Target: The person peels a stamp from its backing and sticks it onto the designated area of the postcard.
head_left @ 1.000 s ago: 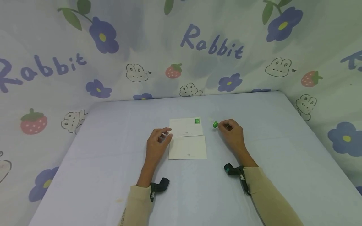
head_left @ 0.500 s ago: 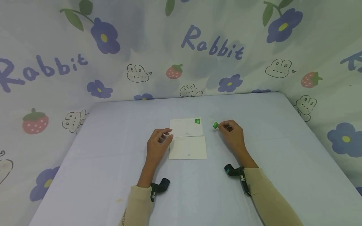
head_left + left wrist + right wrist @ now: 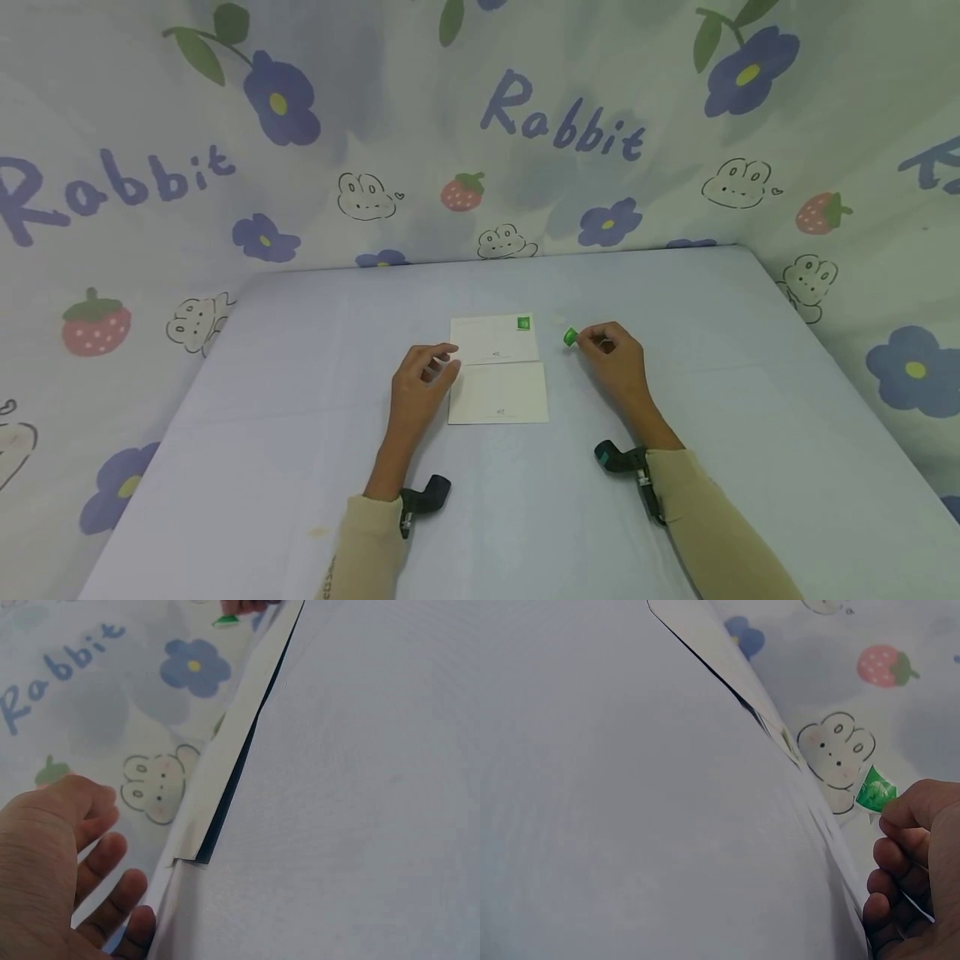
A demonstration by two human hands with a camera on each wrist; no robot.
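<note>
Two cream postcards lie one behind the other on the table. The far postcard (image 3: 480, 337) bears a green stamp (image 3: 523, 323) at its upper right corner; the near postcard (image 3: 498, 396) has only small print near its lower edge. Between thumb and forefinger my right hand (image 3: 618, 358) pinches a second green stamp (image 3: 571, 337), held to the right of the far card. In the right wrist view that pinched stamp (image 3: 876, 791) looks slightly curved. My left hand (image 3: 420, 385) is at the left edges of the cards, fingers loosely bent, holding nothing; whether it touches them I cannot tell.
A white cloth covers the table (image 3: 300, 467). Behind it hangs a printed curtain (image 3: 420, 125) with flowers, strawberries and rabbits. A small pale, nearly transparent scrap (image 3: 560, 320) lies beyond the pinched stamp. Black cameras are strapped to both wrists.
Almost nothing differs. The pinched stamp has turned slightly in my right fingers, while the left hand and both postcards stay where they were.
</note>
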